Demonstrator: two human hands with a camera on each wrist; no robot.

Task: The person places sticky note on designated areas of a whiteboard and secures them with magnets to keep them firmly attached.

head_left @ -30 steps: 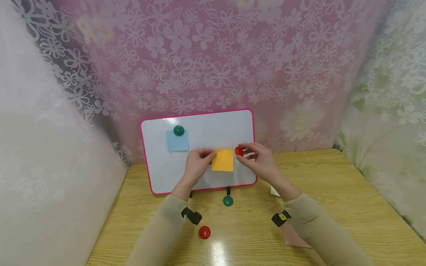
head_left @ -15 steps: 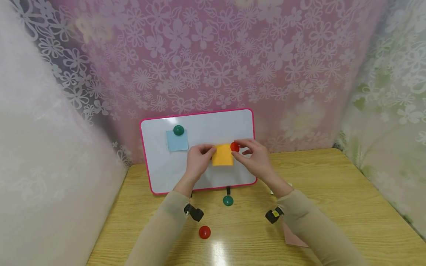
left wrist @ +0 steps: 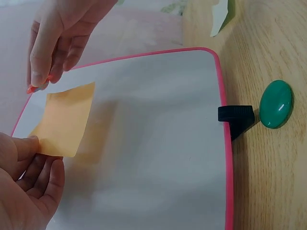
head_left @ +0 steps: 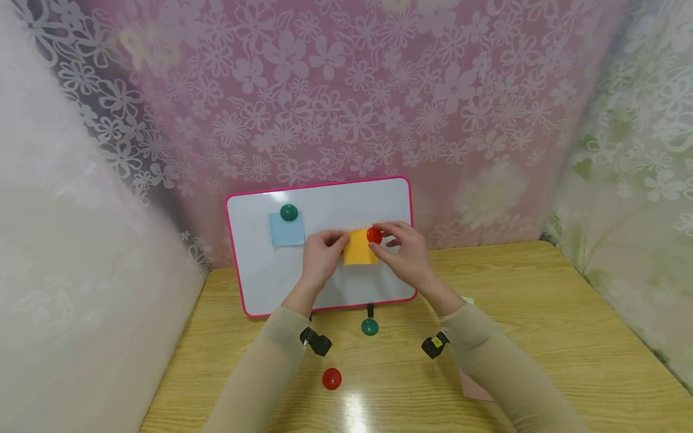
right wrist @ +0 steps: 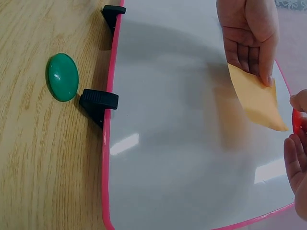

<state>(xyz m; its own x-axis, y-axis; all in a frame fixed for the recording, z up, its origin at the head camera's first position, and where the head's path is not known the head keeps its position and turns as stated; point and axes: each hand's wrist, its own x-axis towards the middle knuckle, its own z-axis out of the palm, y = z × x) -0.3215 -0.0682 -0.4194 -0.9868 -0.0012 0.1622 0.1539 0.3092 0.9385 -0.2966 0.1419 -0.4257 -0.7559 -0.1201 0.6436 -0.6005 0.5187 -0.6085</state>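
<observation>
Left hand (head_left: 323, 255): thumb and fingers pinch the orange note (head_left: 358, 249) by its left edge.
Orange note: between the hands, in front of the right half of the board (head_left: 260, 270), slightly bent and standing off the white surface; its shadow falls on the board in both wrist views.
Held red magnet (head_left: 373, 236): at the note's upper right corner; it overlaps the note in the head view, but whether the two touch is hard to tell.
Right hand (head_left: 405, 248): thumb and fingers clamped on the held red magnet, at its right side.
Board: white with a pink rim, propped at a slant on the table (head_left: 541, 319). At its upper left is the blue note (head_left: 287, 233), with a green magnet (head_left: 289, 212) over its top edge. Black feet (right wrist: 100, 99) grip the lower rim.
Table, left to right: loose red magnet (head_left: 332, 379) near the left sleeve (head_left: 260, 373); loose green magnet (head_left: 370, 326) just in front of a black foot; pale slip (left wrist: 219, 17), mostly hidden by the right forearm in the head view; pink paper (head_left: 474, 385), partly covered by the right sleeve (head_left: 509, 367).
Backdrop (head_left: 346, 90): pink, with white flowers, behind the board.
</observation>
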